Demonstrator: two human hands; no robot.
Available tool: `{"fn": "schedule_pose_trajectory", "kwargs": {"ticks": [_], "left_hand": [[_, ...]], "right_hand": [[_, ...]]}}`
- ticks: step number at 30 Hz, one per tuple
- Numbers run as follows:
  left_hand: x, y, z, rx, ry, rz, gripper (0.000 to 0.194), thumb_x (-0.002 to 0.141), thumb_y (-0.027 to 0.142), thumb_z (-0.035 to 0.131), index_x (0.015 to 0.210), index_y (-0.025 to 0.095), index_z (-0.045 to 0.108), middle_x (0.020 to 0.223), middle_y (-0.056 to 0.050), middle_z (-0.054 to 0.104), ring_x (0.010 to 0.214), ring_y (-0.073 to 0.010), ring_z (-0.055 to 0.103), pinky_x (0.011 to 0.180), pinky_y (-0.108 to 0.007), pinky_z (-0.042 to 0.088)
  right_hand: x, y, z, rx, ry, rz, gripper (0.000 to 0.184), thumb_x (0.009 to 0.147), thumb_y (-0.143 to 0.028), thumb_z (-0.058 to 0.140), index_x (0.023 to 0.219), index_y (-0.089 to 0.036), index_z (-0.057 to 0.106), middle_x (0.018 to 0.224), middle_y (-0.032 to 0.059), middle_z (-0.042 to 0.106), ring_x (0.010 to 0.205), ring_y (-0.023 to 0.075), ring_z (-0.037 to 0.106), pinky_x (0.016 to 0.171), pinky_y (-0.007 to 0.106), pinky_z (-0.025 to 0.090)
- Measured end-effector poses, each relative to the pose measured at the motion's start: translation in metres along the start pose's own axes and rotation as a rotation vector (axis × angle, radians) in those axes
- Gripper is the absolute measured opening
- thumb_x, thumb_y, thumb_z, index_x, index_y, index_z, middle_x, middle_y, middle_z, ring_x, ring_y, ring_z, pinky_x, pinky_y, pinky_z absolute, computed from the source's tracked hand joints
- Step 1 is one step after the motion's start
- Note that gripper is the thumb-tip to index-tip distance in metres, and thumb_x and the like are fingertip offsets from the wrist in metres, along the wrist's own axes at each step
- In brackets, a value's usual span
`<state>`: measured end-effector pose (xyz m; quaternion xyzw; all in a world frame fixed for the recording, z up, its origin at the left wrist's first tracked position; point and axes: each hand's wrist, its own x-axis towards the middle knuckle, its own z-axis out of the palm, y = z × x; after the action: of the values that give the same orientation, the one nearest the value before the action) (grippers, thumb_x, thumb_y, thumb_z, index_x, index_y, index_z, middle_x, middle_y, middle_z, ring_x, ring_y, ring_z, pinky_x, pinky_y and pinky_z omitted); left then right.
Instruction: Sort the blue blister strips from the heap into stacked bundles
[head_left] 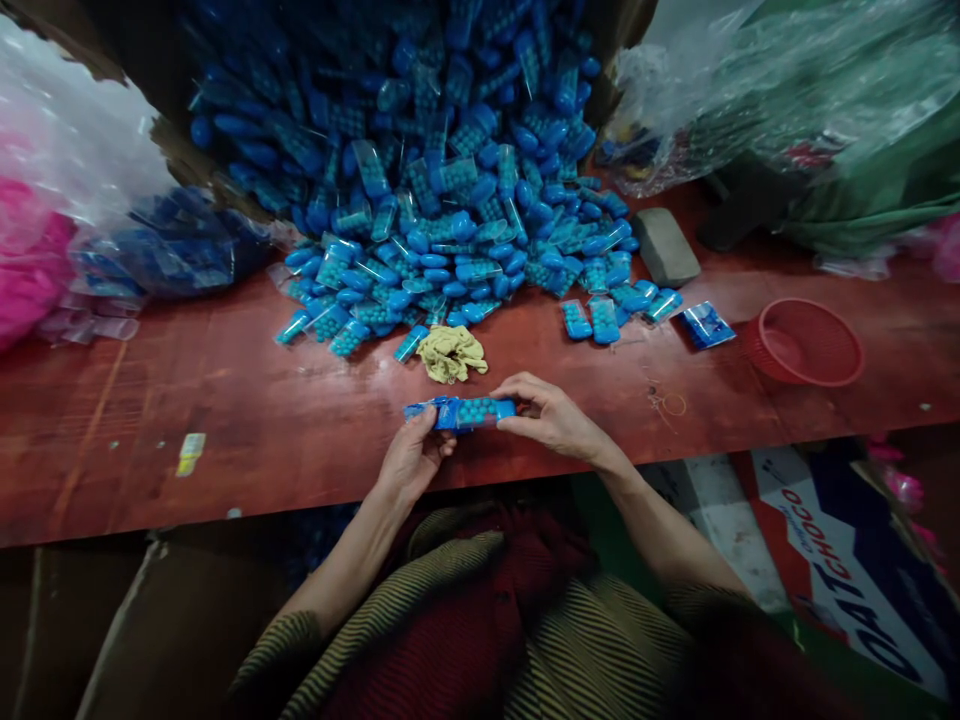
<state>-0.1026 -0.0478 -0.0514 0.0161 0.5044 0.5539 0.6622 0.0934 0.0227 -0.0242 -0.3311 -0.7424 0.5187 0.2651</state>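
Between my two hands, just above the table's front edge, is a clear plastic container (480,411) with blue ends and rows of small turquoise balls inside. My right hand (551,415) pinches its right end between thumb and fingers. My left hand (414,450) is closed on a crinkled blue printed wrapper (442,412), which meets the container's left end. I cannot tell how far the wrapper covers the container. A crumpled pale yellow cloth (452,354) lies just beyond my hands. Behind it spreads a large heap of similar blue containers (450,245).
To the right are a grey block (665,247), a blue printed packet (705,325) and a red plastic basket (804,342). A plastic bag of blue wrappers (172,245) sits at left. Rubber bands (671,403) lie on the red-brown table (247,420).
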Motion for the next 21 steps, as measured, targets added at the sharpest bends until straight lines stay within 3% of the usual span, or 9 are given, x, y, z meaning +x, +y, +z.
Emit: {"fn": "schedule_pose_trajectory", "kwargs": {"ticks": [10, 17, 21], "left_hand": [[-0.002, 0.005, 0.001, 0.117, -0.071, 0.145, 0.038, 0.057, 0.041, 0.080, 0.067, 0.012, 0.057, 0.055, 0.001, 0.059, 0.046, -0.0090, 0.053, 0.041, -0.019, 0.042], [-0.003, 0.009, 0.002, 0.149, 0.033, 0.282, 0.039, 0.051, 0.041, 0.082, 0.064, 0.014, 0.057, 0.053, 0.004, 0.058, 0.045, -0.0079, 0.052, 0.040, -0.018, 0.044], [-0.006, 0.006, 0.003, 0.185, 0.069, 0.283, 0.041, 0.051, 0.042, 0.082, 0.069, 0.012, 0.060, 0.056, 0.003, 0.060, 0.047, -0.0078, 0.052, 0.042, -0.019, 0.047]], "right_hand": [[-0.011, -0.013, 0.011, -0.083, 0.097, -0.072, 0.025, 0.082, -0.022, 0.062, 0.107, -0.021, 0.060, 0.105, 0.0067, 0.053, 0.094, 0.0164, 0.057, 0.073, 0.028, 0.053], [-0.022, -0.008, 0.029, -0.008, 0.236, -0.093, 0.029, 0.081, -0.022, 0.064, 0.109, -0.022, 0.059, 0.108, 0.0069, 0.052, 0.097, 0.0167, 0.056, 0.072, 0.026, 0.053], [-0.027, 0.003, 0.042, 0.074, 0.252, -0.077, 0.029, 0.079, -0.025, 0.066, 0.107, -0.023, 0.060, 0.108, 0.0061, 0.053, 0.095, 0.0162, 0.058, 0.071, 0.026, 0.053]]}}
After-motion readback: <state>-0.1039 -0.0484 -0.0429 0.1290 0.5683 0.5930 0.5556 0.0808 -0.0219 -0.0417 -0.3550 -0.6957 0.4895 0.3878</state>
